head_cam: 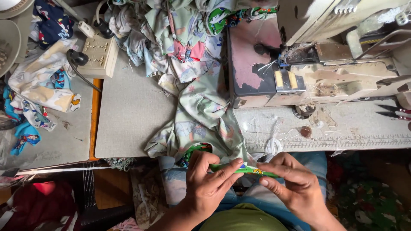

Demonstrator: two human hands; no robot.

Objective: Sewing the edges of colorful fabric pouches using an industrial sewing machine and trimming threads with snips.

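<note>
Seen from above, a cluttered sewing bench (pixel 128 111) fills the view, with a worn sewing machine (pixel 317 64) along its right back edge and a heap of printed fabric (pixel 180 38) piled across the back. A pale green printed garment (pixel 201 115) spills from that heap over the bench's front edge toward the person's lap. At the back left corner sits a beige power strip (pixel 100 55) with black plugs, and more cloth scraps (pixel 40 85) lie on the left end. Scissors (pixel 396 112) rest at the far right edge. Just below the front edge, both hands pinch a narrow green strip (pixel 244 170) of trim that joins the garment. The left hand (pixel 207 184) is closed, thumb and fingers clamped on the strip's left end. The right hand (pixel 293 184) is also closed, thumb and forefinger gripping the right end, so the strip runs taut between them. Likely risks: the thin strip could slip from the fingertip pinch or twist out of its fold, and the weight of the hanging garment could drag it askew; loose threads near the machine could also snag the cloth.
</note>
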